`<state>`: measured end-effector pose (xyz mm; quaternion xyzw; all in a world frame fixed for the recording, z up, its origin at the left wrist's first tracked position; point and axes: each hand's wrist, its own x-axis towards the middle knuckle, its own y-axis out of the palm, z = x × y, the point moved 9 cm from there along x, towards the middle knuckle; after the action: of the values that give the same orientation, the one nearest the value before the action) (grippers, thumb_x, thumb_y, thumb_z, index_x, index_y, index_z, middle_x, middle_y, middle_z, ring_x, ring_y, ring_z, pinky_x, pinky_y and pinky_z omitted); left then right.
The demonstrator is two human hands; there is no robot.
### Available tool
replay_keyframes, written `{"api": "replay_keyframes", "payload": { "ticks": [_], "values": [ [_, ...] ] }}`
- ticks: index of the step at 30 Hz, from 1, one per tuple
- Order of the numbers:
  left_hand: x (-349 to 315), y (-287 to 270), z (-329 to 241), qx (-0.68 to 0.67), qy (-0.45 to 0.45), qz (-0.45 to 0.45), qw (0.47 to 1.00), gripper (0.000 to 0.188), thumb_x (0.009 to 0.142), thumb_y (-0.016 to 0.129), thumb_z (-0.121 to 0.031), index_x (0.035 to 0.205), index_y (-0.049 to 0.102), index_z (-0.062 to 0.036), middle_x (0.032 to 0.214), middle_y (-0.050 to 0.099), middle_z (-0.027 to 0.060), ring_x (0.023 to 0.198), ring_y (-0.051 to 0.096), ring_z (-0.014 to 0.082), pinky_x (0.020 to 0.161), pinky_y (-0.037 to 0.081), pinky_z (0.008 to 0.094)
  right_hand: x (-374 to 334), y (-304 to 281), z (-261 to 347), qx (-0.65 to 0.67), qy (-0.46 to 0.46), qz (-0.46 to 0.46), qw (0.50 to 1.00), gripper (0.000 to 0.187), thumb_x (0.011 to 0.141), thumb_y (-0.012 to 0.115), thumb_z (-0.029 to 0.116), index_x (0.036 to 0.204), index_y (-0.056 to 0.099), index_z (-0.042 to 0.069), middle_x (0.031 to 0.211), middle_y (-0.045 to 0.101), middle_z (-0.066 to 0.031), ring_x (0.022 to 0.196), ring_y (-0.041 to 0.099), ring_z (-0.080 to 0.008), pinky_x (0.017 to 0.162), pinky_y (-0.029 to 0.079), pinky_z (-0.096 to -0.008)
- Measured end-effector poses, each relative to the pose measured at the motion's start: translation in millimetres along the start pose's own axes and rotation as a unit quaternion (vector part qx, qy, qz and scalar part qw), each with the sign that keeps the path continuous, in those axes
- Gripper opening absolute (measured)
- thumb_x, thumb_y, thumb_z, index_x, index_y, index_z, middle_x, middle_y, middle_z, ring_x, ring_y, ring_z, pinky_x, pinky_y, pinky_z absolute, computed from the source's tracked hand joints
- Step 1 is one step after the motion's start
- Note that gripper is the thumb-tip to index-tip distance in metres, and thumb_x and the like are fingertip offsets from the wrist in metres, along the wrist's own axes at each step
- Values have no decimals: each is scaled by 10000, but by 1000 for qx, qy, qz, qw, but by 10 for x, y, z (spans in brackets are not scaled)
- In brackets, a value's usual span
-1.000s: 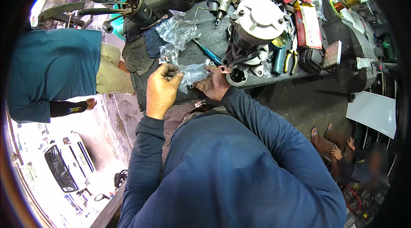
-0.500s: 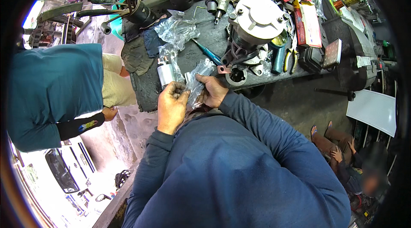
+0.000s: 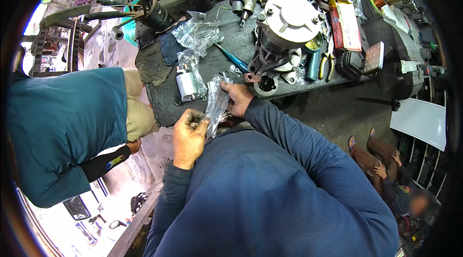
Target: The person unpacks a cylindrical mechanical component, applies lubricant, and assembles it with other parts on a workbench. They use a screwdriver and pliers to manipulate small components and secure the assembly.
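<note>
A crumpled clear plastic bag (image 3: 217,102) hangs at the bench's near edge between my hands. My right hand (image 3: 239,98) is closed on its upper right side. Its lower left edge is pinched by my left hand (image 3: 189,134), thumb against curled fingers. Just beyond the bag, several small nuts and washers (image 3: 234,69) lie on the bench beside a teal pen-shaped tool (image 3: 232,58). A silver cylinder with terminals (image 3: 185,83), partly over clear plastic, stands left of the bag. To the right is a large motor-like unit with a pale round cover (image 3: 292,18).
Pliers (image 3: 328,61), a red and white box (image 3: 346,27) and a black case (image 3: 350,65) occupy the bench's right side. Dark rags (image 3: 153,63) hang at its left corner. A person in a teal shirt (image 3: 72,122) stands left; another person (image 3: 386,170) sits at lower right.
My left hand has moved down and left, stretching the bag lengthwise. Small nuts and washers now show on the bench beyond it. The person in teal has shifted toward the bench.
</note>
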<state>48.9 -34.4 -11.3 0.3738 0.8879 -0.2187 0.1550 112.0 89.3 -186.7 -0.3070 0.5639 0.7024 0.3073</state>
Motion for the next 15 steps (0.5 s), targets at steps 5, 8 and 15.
{"api": "replay_keyframes", "payload": {
  "ticks": [5,8,15],
  "values": [
    [31,-54,-4,-14,13,-13,1000,70,929,699,18,956,637,2,836,626,8,709,532,53,662,458,228,-49,22,-90,31,59,59,996,221,1087,490,203,1134,632,40,1034,713,-101,955,714,-258,921,596,-453],
    [-19,-113,-14,-16,3,-12,1000,68,930,697,16,957,636,0,851,628,6,738,542,52,679,463,228,-85,-37,-82,-6,39,18,999,221,1085,489,198,1128,628,31,1034,714,-110,961,717,-267,934,594,-461],
    [-232,-600,-119,-41,54,-42,997,90,929,706,22,984,648,-18,882,644,1,762,562,47,674,466,212,-222,-191,-4,-59,26,-51,997,203,1062,557,225,1112,629,42,1004,707,-103,907,714,-238,874,603,-406]
  ]
}}
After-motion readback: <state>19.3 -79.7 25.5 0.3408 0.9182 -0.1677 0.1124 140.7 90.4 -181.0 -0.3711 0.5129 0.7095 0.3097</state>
